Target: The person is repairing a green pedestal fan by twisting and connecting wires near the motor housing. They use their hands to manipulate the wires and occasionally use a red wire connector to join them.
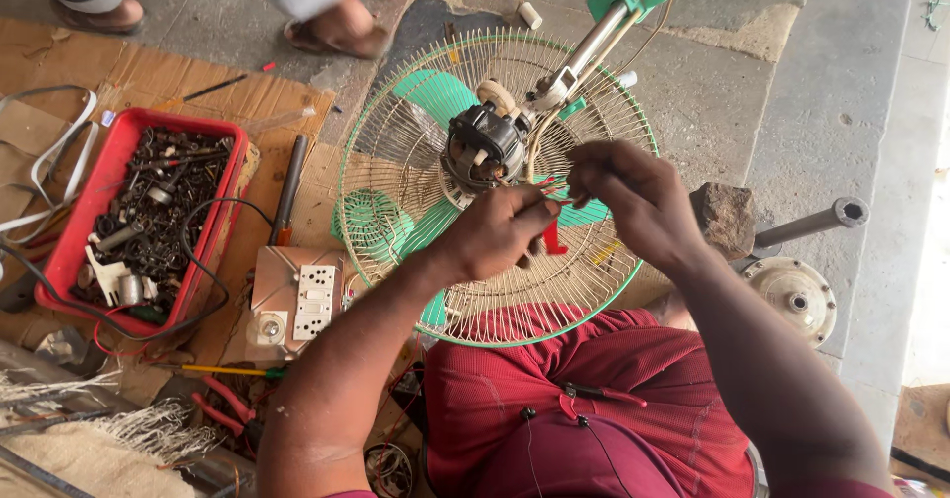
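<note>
With the left hand (495,231) clamped on a red-handled tool (552,239) and the right hand (628,196) pinching thin wires (550,183) just beside the fan motor (485,147), a slip could snap a wire.

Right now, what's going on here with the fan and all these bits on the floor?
A seated person has a green fan lying across their lap, its motor exposed. The left hand holds a red-handled tool, and the right hand pinches thin wires by the motor. To the left, on cardboard, sit a red tray of metal parts and a socket board. Someone else's feet are at the top.
</note>
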